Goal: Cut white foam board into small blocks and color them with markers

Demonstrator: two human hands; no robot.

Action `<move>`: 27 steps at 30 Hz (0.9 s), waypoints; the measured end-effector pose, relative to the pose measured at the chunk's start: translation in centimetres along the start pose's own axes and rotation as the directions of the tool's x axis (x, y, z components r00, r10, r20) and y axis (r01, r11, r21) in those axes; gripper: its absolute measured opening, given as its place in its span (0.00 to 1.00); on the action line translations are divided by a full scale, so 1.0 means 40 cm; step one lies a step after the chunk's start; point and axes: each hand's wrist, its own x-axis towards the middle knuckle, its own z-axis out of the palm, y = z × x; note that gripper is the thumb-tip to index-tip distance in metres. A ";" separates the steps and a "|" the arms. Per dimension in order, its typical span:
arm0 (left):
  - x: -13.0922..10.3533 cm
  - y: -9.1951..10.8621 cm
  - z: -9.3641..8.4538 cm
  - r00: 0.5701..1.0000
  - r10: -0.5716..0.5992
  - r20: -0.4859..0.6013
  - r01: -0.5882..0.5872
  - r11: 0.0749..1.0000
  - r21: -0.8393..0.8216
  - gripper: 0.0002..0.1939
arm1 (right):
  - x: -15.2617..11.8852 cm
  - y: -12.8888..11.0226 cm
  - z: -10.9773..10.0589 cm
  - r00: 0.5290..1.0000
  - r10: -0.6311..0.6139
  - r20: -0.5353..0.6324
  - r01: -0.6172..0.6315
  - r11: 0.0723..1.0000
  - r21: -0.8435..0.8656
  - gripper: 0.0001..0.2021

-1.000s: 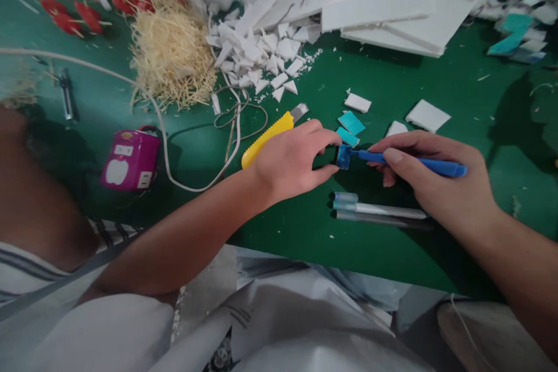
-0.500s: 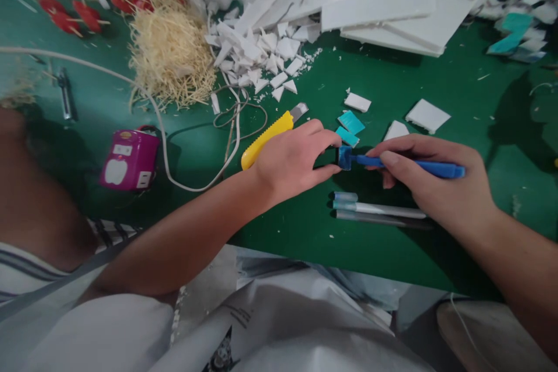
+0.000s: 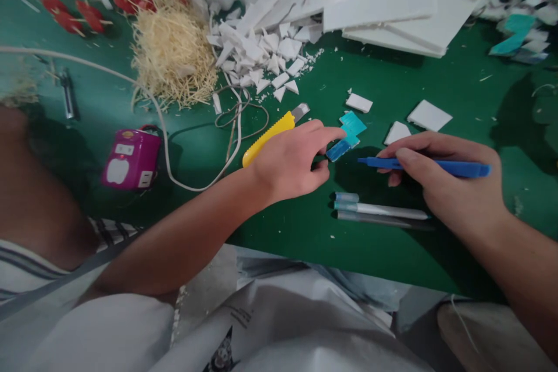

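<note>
My right hand (image 3: 449, 171) holds a blue marker (image 3: 462, 168) in a pen grip, its tip pointing left above the green table. A dark blue piece (image 3: 338, 150) lies against the turquoise pieces (image 3: 353, 124), just left of the marker tip. My left hand (image 3: 294, 160) rests beside it, the index finger reaching over the piece's upper edge and the thumb apart from it; no object is between the fingers. Under and behind the left hand lies a yellow cutter (image 3: 268, 138) with its blade out.
Two pens, one white (image 3: 383, 209), lie below the marker. White foam offcuts (image 3: 429, 115) sit behind the right hand. Further back are foam scraps (image 3: 261, 49), foam sheets (image 3: 383, 9) and straw (image 3: 172, 55). A magenta box (image 3: 131, 160) and white cable (image 3: 161, 122) are at left.
The dark blue piece, earlier between my left fingers, now lies up against the turquoise pieces. My left thumb and index have parted from it. My right hand has drawn the marker to the right.
</note>
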 end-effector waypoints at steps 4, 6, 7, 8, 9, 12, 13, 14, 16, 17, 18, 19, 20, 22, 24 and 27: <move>0.000 0.017 0.007 0.998 -0.039 -0.049 0.041 0.998 0.040 0.18 | -0.003 0.003 -0.003 1.000 -0.006 -0.028 0.007 1.000 0.020 0.07; 0.002 0.030 0.010 0.995 -0.080 -0.053 0.086 0.989 0.121 0.17 | -0.004 0.002 -0.003 1.000 0.000 -0.026 0.001 1.000 0.016 0.07; 0.002 0.034 0.010 0.995 -0.092 -0.050 0.099 0.983 0.154 0.17 | -0.005 0.002 -0.003 1.000 0.003 -0.025 -0.003 1.000 0.014 0.07; 0.003 0.036 0.011 0.994 -0.095 -0.044 0.102 0.979 0.176 0.15 | -0.005 0.001 -0.002 1.000 0.009 -0.021 -0.008 1.000 0.012 0.07; 0.003 0.036 0.010 0.996 -0.087 -0.034 0.092 0.979 0.184 0.13 | -0.005 0.001 -0.002 1.000 0.010 -0.021 -0.010 1.000 0.013 0.07; 0.000 0.028 0.008 0.999 -0.039 -0.010 0.040 0.988 0.148 0.14 | -0.005 0.001 0.000 1.000 0.008 -0.019 -0.007 1.000 0.019 0.07; -0.002 0.025 0.007 0.999 -0.034 -0.017 0.036 0.991 0.131 0.18 | -0.005 0.002 0.000 1.000 0.004 -0.017 -0.004 1.000 0.020 0.07; -0.003 0.024 0.006 0.999 -0.042 -0.034 0.046 0.992 0.119 0.21 | -0.005 0.003 0.000 1.000 0.002 -0.016 -0.002 1.000 0.022 0.06; -0.004 0.029 0.006 0.994 -0.085 -0.074 0.094 0.987 0.129 0.22 | -0.005 0.004 0.000 1.000 0.003 -0.015 -0.002 1.000 0.022 0.07; -0.004 0.034 0.007 0.990 -0.113 -0.086 0.125 0.980 0.155 0.19 | -0.004 0.004 0.000 1.000 0.006 -0.014 -0.005 1.000 0.017 0.07; -0.004 0.042 0.007 0.986 -0.142 -0.090 0.158 0.968 0.193 0.17 | -0.004 0.004 0.000 1.000 0.008 -0.015 -0.008 1.000 0.012 0.07; -0.004 0.050 0.008 0.982 -0.168 -0.089 0.185 0.954 0.236 0.17 | -0.004 0.004 0.000 1.000 0.007 -0.019 -0.007 1.000 0.010 0.08; -0.003 0.059 0.008 0.978 -0.189 -0.086 0.206 0.938 0.278 0.20 | -0.004 0.003 0.000 1.000 0.006 -0.020 -0.006 1.000 0.008 0.07; 0.000 0.076 0.008 0.974 -0.213 -0.082 0.229 0.912 0.342 0.23 | -0.003 0.003 0.000 1.000 0.001 -0.023 -0.001 1.000 0.011 0.07; 0.003 0.089 0.007 0.972 -0.225 -0.066 0.233 0.897 0.375 0.24 | -0.003 0.003 0.001 1.000 -0.009 -0.025 0.009 1.000 0.016 0.07; 0.008 0.102 0.006 0.969 -0.248 -0.022 0.236 0.886 0.400 0.23 | -0.002 0.004 0.002 0.999 -0.017 -0.036 0.018 1.000 0.020 0.06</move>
